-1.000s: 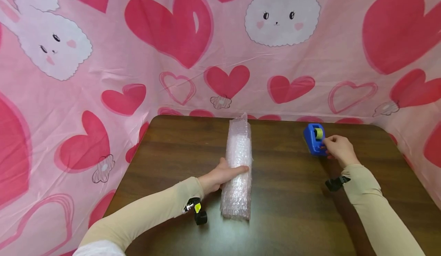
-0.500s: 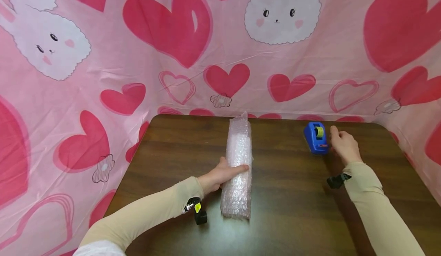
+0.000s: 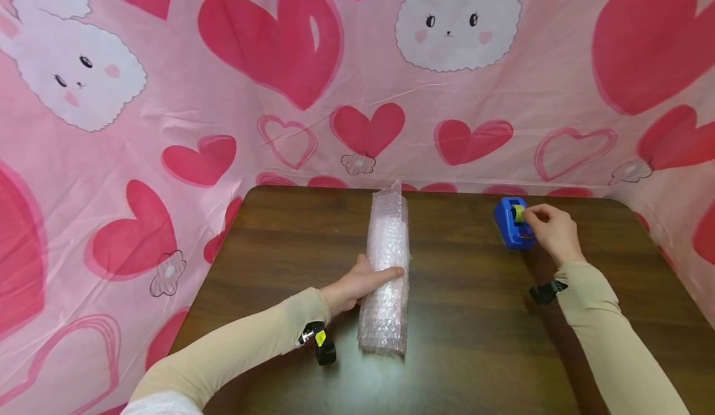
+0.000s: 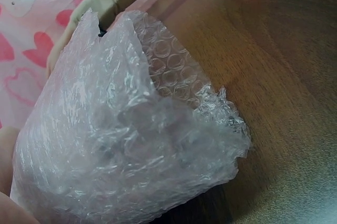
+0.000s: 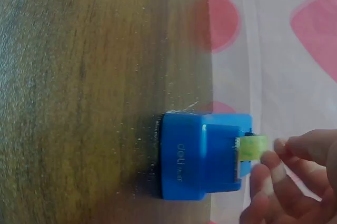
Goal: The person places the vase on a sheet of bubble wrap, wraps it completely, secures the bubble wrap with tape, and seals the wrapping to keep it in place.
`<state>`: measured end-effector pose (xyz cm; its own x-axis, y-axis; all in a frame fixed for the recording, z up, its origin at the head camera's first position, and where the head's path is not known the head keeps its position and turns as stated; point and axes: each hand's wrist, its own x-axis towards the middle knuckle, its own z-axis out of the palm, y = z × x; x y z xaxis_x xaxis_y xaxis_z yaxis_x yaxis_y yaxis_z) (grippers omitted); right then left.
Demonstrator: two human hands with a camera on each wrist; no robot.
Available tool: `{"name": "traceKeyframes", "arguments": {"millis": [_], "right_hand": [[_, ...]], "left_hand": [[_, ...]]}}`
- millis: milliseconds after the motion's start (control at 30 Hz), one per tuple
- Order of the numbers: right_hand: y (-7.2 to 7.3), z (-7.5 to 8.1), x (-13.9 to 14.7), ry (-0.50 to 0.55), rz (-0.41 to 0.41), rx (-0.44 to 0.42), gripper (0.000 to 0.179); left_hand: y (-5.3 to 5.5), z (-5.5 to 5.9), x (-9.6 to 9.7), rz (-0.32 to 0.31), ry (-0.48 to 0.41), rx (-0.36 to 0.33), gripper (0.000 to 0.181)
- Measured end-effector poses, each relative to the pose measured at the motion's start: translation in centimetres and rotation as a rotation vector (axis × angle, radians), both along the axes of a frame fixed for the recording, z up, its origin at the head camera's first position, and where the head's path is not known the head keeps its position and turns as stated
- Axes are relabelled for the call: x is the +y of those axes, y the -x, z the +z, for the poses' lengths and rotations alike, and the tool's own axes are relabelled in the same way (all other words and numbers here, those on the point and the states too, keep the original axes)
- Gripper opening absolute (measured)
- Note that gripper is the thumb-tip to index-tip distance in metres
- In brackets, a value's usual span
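A long bundle of clear bubble wrap (image 3: pixel 385 316) lies on the table, running away from the person. My left hand (image 3: pixel 357 283) grips it from the left with the thumb across its top; the other fingers are mostly hidden. Folded film at the bundle's end (image 4: pixel 126 129) fills the left wrist view. A blue tape dispenser (image 5: pixel 184 155) stands at the back right, bearing a yellowish tape roll (image 5: pixel 254 147). My right hand (image 3: pixel 553 232) has its thumb and forefinger tips close together right at this roll. Whether they pinch any clear tape, I cannot tell.
The dark wood table (image 3: pixel 458 340) meets a pink cloth backdrop (image 3: pixel 368 80) with hearts and rabbits along its back edge. Black wrist cameras hang below both sleeves, the left one (image 3: pixel 324 350) close to the bundle's near end.
My right hand moved from the dispenser's front end off to the right, then came back left with its fingertips at the tape roll. The left hand and bundle have stayed put.
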<state>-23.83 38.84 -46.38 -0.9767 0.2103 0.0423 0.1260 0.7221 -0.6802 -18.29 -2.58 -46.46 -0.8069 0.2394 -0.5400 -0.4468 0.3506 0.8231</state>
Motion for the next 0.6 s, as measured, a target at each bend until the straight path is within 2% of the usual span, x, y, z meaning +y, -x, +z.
{"name": "traceKeyframes", "arguments": {"millis": [133,267,433,600], "right_hand": [[-0.23,0.15,0.38,0.03,0.019,-0.046,0.057],[-0.41,0.02,0.37,0.044,-0.049,-0.054,0.069],[-0.61,-0.49,-0.03,0.12,-0.139,-0.075,0.066],[-0.37,-0.53,-0.32,0.252,-0.13,-0.085,0.064]], "left_hand": [[0.04,-0.11,-0.05,0.002,-0.01,0.002,0.123],[-0.02,-0.16,-0.02,0.007,-0.012,0.015,0.123],[-0.08,-0.2,0.09,0.004,-0.007,0.02,0.123],[-0.02,-0.18,-0.09,0.01,-0.017,0.02,0.124]]}}
